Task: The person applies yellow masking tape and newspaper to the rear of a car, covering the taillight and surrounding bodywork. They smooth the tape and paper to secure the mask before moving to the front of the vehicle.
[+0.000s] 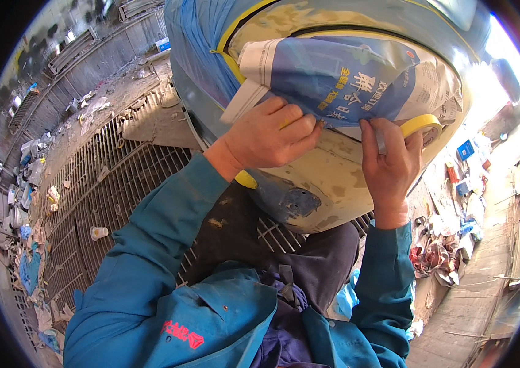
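A sheet of blue and white newspaper [327, 76] covers an opening in a car bumper [346, 165] with cream and grey sanded patches. At the sheet's lower edge, my left hand [275, 134] is closed, with bits of yellow masking tape showing between its fingers. To its right, my right hand [390, 153] pinches at the same edge with thumb and forefinger. A roll of yellow masking tape [422, 127] sits against the fingers of that hand. Yellow tape also lines the opening's upper rim. What lies under my fingertips is partly hidden.
Blue plastic film [195, 52] drapes the car on the left. Metal floor grating [106, 184] runs beneath, with a small white cup [98, 233] on it. Crumpled paper and rubbish [447, 254] lie along the right side, and more litter lines the left wall.
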Tool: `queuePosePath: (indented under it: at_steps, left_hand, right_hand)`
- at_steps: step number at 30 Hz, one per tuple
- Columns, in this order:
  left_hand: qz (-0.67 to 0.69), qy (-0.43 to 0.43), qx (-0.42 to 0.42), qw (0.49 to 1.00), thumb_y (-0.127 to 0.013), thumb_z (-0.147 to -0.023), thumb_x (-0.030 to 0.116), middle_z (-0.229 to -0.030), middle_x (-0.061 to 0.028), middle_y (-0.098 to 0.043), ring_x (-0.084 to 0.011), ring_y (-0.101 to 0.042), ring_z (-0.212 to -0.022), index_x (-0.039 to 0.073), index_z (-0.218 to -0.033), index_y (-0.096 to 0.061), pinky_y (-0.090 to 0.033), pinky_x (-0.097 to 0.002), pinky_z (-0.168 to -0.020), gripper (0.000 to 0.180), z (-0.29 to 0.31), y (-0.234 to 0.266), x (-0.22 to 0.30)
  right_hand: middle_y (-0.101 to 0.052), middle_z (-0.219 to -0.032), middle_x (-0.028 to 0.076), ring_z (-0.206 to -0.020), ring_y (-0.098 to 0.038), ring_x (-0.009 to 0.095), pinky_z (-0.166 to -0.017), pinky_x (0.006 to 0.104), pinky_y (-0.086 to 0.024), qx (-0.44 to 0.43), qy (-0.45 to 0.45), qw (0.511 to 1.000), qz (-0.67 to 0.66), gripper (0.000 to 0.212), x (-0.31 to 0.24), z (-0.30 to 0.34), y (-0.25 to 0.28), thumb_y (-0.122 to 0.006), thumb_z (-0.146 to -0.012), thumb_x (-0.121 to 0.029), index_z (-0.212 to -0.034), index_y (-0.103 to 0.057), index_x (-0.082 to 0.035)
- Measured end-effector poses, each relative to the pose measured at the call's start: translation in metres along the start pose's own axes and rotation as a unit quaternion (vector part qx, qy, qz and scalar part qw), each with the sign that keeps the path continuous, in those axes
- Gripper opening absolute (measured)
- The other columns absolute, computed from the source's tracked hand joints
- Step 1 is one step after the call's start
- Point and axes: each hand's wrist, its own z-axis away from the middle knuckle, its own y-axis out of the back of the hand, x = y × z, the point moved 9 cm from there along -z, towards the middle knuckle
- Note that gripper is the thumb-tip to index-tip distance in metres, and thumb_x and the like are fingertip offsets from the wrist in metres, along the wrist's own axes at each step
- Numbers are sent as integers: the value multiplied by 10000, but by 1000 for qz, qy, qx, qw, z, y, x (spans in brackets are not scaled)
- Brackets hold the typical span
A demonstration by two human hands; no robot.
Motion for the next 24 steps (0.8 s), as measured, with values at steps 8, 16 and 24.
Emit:
queuePosePath:
  at_steps: [8, 16, 24]
  left_hand:
    - [-73, -12, 43, 996, -788, -832, 167, -1131, 2, -692, -211, -648, -1088, 107, -1008, -827, -545, -370, -921, 189, 4, 5, 11]
    - [-53, -19, -4, 998, -868, -857, 150, -1148, 43, -736, -185, -660, -1054, 143, -1037, -854, -549, -366, -942, 180, 18, -17, -4]
    - [-58, -82, -7, 995, -818, -870, 170, -1183, 52, -748, -186, -648, -1104, 185, -1140, -894, -539, -391, -994, 281, 19, -10, -23]
  right_hand:
    - [-754, -1001, 128, -913, -717, 374, -816, 464, -579, -7, 6, 1000, -7, 195, 0, 0, -1, -946, -943, -72, -1094, -826, -98]
    - [-645, -934, 127, -879, -683, 385, -761, 505, -530, 14, 17, 1000, -3, 210, -1, 2, -3, -947, -924, -126, -1077, -804, -131]
    - [-643, -933, 122, -882, -677, 390, -756, 515, -524, 16, 12, 1000, 6, 198, -4, 2, -4, -939, -937, -148, -1077, -799, -142]
